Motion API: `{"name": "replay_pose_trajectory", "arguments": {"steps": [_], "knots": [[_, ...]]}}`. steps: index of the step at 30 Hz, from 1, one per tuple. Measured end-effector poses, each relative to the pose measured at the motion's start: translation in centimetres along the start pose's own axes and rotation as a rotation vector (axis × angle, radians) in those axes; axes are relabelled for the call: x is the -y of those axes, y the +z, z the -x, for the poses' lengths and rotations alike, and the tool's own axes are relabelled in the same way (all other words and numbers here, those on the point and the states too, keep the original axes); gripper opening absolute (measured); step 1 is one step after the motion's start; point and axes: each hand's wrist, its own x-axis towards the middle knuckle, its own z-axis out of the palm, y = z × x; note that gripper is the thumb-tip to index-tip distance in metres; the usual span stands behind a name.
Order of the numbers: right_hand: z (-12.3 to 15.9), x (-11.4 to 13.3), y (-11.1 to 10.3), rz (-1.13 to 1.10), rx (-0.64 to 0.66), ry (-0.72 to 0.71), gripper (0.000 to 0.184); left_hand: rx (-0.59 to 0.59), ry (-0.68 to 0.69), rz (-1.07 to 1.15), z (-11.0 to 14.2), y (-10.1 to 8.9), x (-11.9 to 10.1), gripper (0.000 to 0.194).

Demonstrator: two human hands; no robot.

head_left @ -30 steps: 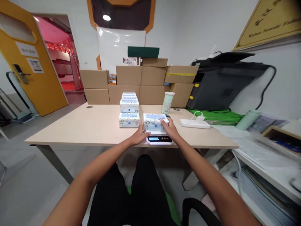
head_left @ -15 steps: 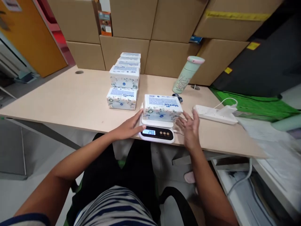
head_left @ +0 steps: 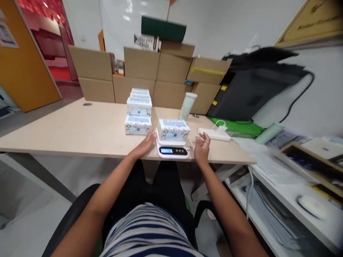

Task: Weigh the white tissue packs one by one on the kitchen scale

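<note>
A white digital kitchen scale [head_left: 173, 151] with a lit display stands near the desk's front edge. On its platform lies a tissue pack [head_left: 173, 130] with a blue label and floral print. My left hand [head_left: 144, 145] is beside the scale's left edge, fingers stretched out, holding nothing; whether it touches the scale I cannot tell. To the right, apart from the scale, my right hand [head_left: 202, 149] is raised with loosely bent fingers and nothing in them. Behind my left hand, another tissue pack [head_left: 138, 125] sits in front of a row of similar packs [head_left: 139, 107].
A pale green tumbler [head_left: 187, 107] stands behind the scale. A white power strip [head_left: 214, 134] with a plugged-in charger lies to the right. Stacked cardboard boxes [head_left: 134, 89] line the desk's back edge. A cluttered white side table [head_left: 281, 189] adjoins at right.
The camera view has tilted up, bringing the wall above the boxes into sight. My left hand's thumb has come off the scale's display side. My right hand has drawn away from the tissue pack.
</note>
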Motion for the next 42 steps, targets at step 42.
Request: {"name": "replay_pose_trajectory", "arguments": {"steps": [42], "knots": [[-0.5,-1.2,0.1,-0.163,0.037,0.033,0.098,-0.021,-0.001,-0.024,0.7,-0.3,-0.4,0.107]]}}
